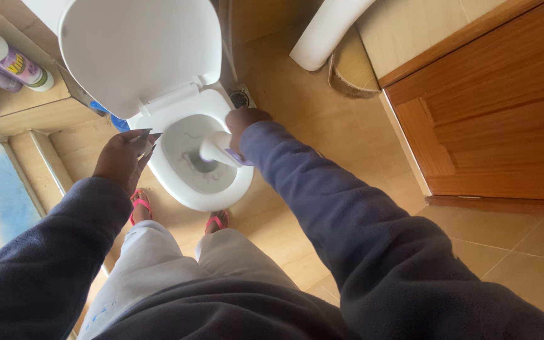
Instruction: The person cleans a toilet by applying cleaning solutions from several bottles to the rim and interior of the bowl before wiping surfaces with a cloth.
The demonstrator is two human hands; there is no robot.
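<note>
Two hands over toilet bowl (187, 195), right hand (245, 123) fingers gripping white bottle (216, 148), left hand (123, 157) fingers loosely spread, empty.

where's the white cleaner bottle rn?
Head view, centre: the white plastic cleaner bottle is tipped nozzle-down over the white toilet bowl, gripped by the right hand.

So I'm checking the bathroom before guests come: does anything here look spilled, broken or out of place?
Nothing stands out. The right hand tips a white bottle over the open toilet bowl, and the liquid streaks stay inside it. The left hand hovers empty.
</note>
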